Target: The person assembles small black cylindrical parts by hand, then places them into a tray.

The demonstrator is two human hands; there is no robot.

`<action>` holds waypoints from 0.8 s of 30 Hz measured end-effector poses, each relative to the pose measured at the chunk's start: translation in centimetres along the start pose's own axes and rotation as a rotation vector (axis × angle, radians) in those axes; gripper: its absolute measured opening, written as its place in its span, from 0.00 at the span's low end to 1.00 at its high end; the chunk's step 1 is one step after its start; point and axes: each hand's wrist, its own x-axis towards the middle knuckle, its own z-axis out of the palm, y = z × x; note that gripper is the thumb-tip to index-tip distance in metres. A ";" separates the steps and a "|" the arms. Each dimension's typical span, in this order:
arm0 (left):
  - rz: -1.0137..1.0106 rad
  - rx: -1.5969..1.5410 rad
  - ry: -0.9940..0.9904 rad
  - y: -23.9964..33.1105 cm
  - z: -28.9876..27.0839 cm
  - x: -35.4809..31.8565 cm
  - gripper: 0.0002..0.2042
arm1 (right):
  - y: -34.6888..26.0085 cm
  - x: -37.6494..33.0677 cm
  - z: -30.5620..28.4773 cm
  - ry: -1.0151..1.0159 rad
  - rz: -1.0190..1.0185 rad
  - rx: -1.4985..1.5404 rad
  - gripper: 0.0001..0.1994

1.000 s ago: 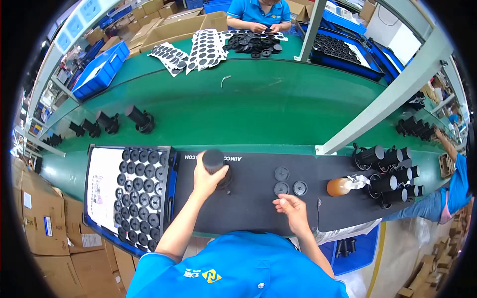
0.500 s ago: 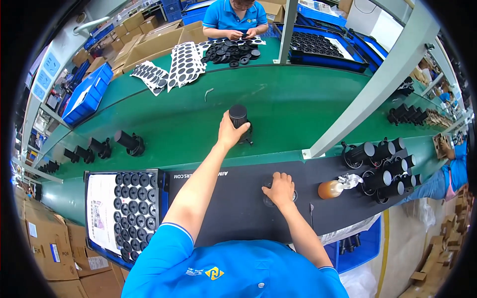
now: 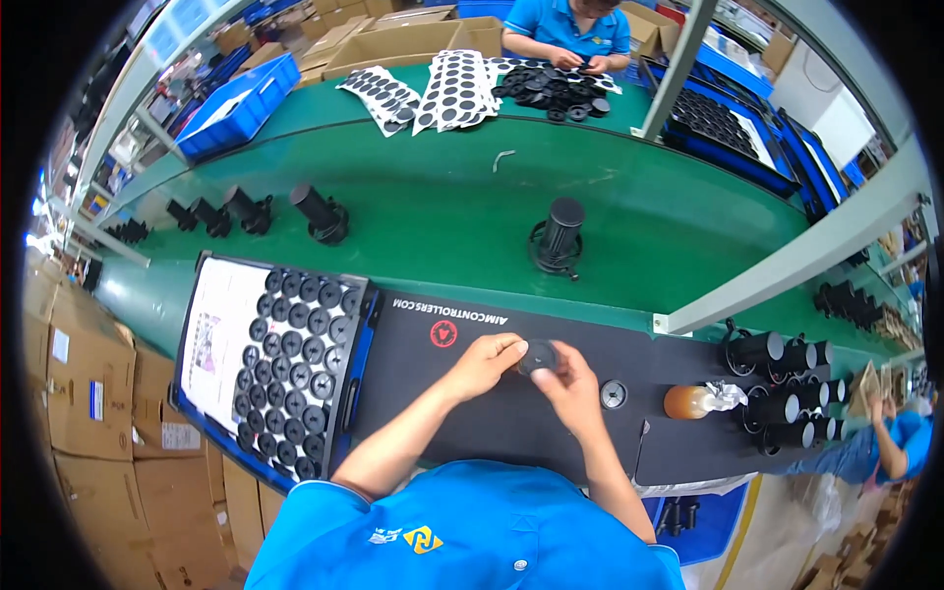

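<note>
While the left hand [image 3: 489,364] is pinching a black disc [image 3: 538,357] between thumb and fingers, the right hand [image 3: 570,382] is holding it from the other side, its fingers blurring too much to tell their exact contact. The black disc is hovering above the dark mat [image 3: 531,442], in front of the person's chest. A second disc [image 3: 614,394] is lying on the mat, just right of the right hand. Farther right, an amber bottle [image 3: 686,401] is sitting near a cluster of black cylinders [image 3: 772,407]. Leftward, a tray [image 3: 366,339] is holding rows of small discs [image 3: 288,369] beside a white sheet [image 3: 209,339]. Beyond the mat, a ribbed unit [image 3: 563,231] is standing alone on the green table [image 3: 433,226], while four similar units [image 3: 320,211] are standing in a row to its left. Across the table, a co-worker [image 3: 570,34] is handling something small and dark behind a pile of black parts [image 3: 546,90].
</note>
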 end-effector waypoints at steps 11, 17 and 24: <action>0.390 0.354 -0.413 2.9 -3.7 -1.3 0.09 | 2.1 -1.8 2.6 -0.850 0.339 1.383 0.31; 0.194 0.176 0.570 3.5 -12.1 -0.7 0.07 | 2.5 -3.3 1.9 -0.562 0.407 1.415 0.31; 0.027 0.553 1.366 -0.2 -33.7 4.4 0.43 | 2.7 -5.4 -0.1 -0.377 0.427 1.360 0.28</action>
